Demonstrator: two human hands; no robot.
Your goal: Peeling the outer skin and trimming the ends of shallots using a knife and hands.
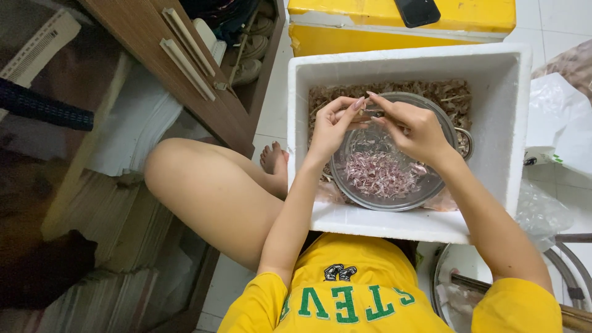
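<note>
My left hand (333, 123) and my right hand (414, 127) meet over a round metal bowl (345, 185) that sits inside a white foam box (499, 123). Between the fingertips of both hands I pinch one small brownish piece (372, 113); what it is stays too small to tell. The bowl holds a heap of small purplish peeled pieces (381, 174). Dry brown husks (450, 95) cover the box floor around the bowl.
A yellow box (370, 24) with a black phone (417, 11) on it stands behind the foam box. A wooden cabinet (166, 55) and stacked papers (129, 123) are on the left. Clear plastic bags (542, 213) and a round metal rack (573, 271) lie right.
</note>
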